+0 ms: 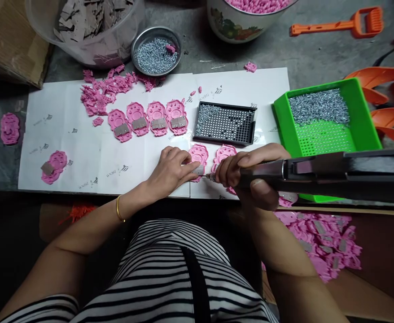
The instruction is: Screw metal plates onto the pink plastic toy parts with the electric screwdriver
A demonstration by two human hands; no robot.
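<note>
On white sheets along the counter's near edge, the left hand's nearly closed fingers steadied a pink piece; the right hand's wrapped a dark screwdriver. Far left stood a metal bowl and clear tub.

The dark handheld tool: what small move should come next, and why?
I'd probably press the dark handheld tool lightly with the right hand, keeping the left hand steady: it touches the pink piece, and the tool's tip appears to be at that piece's grey plate.
</note>
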